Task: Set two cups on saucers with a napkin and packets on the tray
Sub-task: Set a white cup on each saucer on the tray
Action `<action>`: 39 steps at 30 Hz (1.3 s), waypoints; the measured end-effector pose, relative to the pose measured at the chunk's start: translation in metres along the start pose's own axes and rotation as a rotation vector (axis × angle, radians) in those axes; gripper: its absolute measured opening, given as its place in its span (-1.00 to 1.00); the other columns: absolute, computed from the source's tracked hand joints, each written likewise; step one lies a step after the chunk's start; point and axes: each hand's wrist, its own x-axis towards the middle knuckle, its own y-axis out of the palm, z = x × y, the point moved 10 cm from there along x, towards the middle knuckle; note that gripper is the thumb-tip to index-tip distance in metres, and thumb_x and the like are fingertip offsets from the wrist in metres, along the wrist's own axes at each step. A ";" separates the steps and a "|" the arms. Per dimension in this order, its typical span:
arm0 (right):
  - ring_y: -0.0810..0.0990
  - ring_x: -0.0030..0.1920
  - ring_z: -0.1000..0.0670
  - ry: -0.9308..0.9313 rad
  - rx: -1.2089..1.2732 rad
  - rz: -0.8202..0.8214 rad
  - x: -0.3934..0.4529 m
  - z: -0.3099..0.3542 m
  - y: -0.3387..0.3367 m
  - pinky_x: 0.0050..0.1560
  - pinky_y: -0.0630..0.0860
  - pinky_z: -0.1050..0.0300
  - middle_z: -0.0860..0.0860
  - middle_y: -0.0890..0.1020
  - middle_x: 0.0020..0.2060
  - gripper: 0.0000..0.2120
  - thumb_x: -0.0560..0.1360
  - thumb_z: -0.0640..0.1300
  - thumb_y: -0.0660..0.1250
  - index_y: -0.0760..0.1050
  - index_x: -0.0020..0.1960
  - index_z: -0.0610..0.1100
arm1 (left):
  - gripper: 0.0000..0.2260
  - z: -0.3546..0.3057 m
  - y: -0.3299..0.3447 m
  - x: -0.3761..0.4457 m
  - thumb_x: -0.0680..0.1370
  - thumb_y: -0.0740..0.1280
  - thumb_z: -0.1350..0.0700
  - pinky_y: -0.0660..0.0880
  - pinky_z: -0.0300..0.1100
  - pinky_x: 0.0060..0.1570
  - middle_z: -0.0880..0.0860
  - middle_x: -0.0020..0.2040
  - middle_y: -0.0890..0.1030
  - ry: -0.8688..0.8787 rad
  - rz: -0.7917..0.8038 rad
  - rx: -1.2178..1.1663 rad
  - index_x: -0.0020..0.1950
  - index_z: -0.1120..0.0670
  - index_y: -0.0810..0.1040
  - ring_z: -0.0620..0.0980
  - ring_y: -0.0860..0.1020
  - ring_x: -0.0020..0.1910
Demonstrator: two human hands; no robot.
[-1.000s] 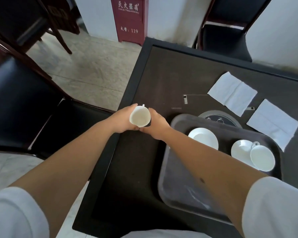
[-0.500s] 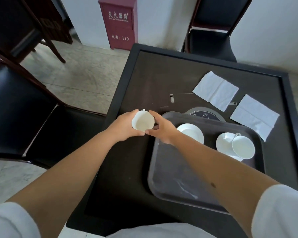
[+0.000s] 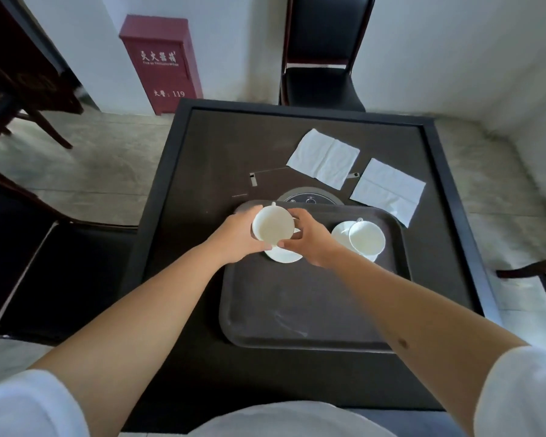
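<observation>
Both hands, the left [image 3: 234, 236] and the right [image 3: 311, 238], have carried the cup [image 3: 273, 228] from beside the tray [image 3: 297, 310] to just over the empty saucer [image 3: 284, 255], fingers closed around its sides. The other cup [image 3: 367, 237] already sits on its saucer; napkins [image 3: 323, 157] wait on the counter [image 3: 221, 146].

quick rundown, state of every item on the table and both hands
held cup: upright, empty, gripped over the left saucer
left saucer: on tray, partly hidden
right cup: empty, on its saucer
right saucer: on tray
tray: near half bare
two napkins: flat on table, off tray
left hand: gripping cup
right hand: gripping cup
</observation>
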 end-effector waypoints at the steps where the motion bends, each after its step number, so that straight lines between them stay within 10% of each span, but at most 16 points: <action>1: 0.61 0.01 0.10 0.002 0.001 -0.014 -0.003 -0.004 -0.007 -0.01 0.55 0.09 0.09 0.55 0.20 -0.35 0.37 -0.06 0.53 0.27 0.33 0.12 | -0.26 -0.006 0.005 0.002 0.35 0.59 0.06 0.47 -0.14 0.15 -0.06 0.33 0.50 0.007 -0.003 -0.011 0.46 -0.08 0.35 -0.02 0.49 0.25; 9: 0.60 0.03 0.10 0.046 -0.070 -0.024 -0.001 -0.035 -0.032 0.00 0.59 0.01 0.13 0.59 0.10 -0.39 0.39 -0.01 0.49 0.27 0.34 0.17 | -0.17 -0.012 0.041 0.025 0.39 0.58 0.04 0.49 -0.06 0.21 -0.01 0.41 0.44 -0.074 0.034 0.021 0.56 -0.05 0.22 -0.03 0.56 0.12; 15: 0.52 -0.10 0.26 0.056 -0.128 0.026 0.012 -0.044 -0.025 -0.30 0.34 0.37 0.17 0.52 0.08 -0.37 0.45 -0.01 0.45 0.22 0.42 0.10 | -0.13 0.007 0.050 0.037 0.39 0.57 0.01 0.46 -0.02 0.24 0.02 0.45 0.40 -0.154 0.049 0.071 0.58 -0.05 0.17 0.02 0.51 0.25; 31: 0.49 0.27 -0.01 0.151 -0.089 0.026 0.020 -0.070 -0.007 0.00 0.56 0.05 -0.01 0.53 0.27 -0.22 0.48 0.00 0.41 -0.01 0.49 0.28 | -0.12 0.031 0.070 0.044 0.42 0.56 0.03 0.39 -0.04 0.30 0.00 0.53 0.32 -0.192 0.081 0.065 0.60 -0.06 0.10 0.04 0.46 0.33; 39: 0.50 0.27 -0.03 0.146 -0.139 0.027 0.019 -0.070 -0.009 -0.06 0.53 0.10 -0.02 0.53 0.28 -0.23 0.49 -0.01 0.40 0.00 0.50 0.24 | -0.12 0.030 0.072 0.042 0.46 0.52 0.01 0.32 -0.19 0.13 0.00 0.56 0.27 -0.178 0.108 0.110 0.61 -0.09 0.02 -0.14 0.42 0.07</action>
